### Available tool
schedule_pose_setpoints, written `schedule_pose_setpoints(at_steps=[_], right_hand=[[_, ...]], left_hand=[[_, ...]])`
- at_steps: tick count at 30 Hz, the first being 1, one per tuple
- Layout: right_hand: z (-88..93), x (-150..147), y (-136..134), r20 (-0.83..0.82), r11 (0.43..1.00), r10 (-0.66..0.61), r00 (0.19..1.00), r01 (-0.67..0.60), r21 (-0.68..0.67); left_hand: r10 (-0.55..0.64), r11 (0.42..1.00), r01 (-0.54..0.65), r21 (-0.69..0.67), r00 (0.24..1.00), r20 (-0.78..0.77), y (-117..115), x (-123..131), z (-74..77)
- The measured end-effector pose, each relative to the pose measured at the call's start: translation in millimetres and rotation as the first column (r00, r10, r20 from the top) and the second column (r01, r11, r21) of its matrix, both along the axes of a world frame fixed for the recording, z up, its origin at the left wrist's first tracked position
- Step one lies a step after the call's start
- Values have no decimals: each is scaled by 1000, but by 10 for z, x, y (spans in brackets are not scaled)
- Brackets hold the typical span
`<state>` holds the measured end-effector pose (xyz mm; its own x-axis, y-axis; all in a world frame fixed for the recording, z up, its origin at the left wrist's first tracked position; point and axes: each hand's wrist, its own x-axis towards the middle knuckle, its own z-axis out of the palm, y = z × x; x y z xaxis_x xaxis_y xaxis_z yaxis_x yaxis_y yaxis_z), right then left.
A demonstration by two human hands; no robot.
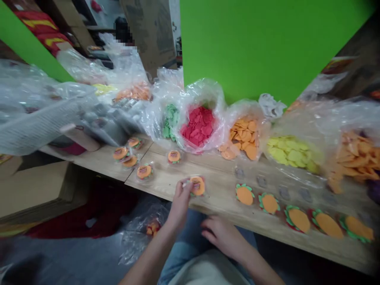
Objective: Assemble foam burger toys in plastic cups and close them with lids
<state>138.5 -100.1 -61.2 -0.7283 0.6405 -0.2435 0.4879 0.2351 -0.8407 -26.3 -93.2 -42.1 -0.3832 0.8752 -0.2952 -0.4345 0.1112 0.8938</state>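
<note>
My left hand [181, 193] pinches the left edge of a foam burger [198, 186] in a clear wrapper, at the front of the wooden table [218, 174]. Its round orange top carries dark print. Over my lap, just off the table edge, my right hand [221, 234] is held loosely with fingers apart and nothing in it. To the right lies a row of several unprinted burgers, among them one foam burger [245, 194] with orange top and green frill. Left of my hand sit several wrapped printed burgers, including a wrapped burger [144, 171].
Along the back stand clear bags of green pieces [170, 120], red pieces [198, 126], orange pieces [245, 134] and yellow pieces [292, 150]. A green panel [267, 47] rises behind them. Small clear packets [261, 181] lie behind the burger row. A cardboard box [38, 186] is lower left.
</note>
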Motion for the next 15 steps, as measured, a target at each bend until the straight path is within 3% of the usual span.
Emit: schedule_pose_setpoints(at_steps=[3,6,11,13,15], right_hand=[[-8,11,-59,95,995,87,992,-92,42],[12,75,-51,76,999,32,997,-35,37],[72,365,358,31,975,-178,984,172,142],[139,547,705,73,914,-291,954,254,316],[216,721,1109,162,800,-414,896,274,533]], left_hand=[[115,993,-116,3,983,-142,191,-440,-45],[75,997,-80,-19,980,-183,430,-612,-86],[28,997,-47,-56,954,-300,851,-352,-247],[31,998,-49,-43,937,-347,932,-241,-274],[55,998,-65,-10,916,-398,897,-144,-278]])
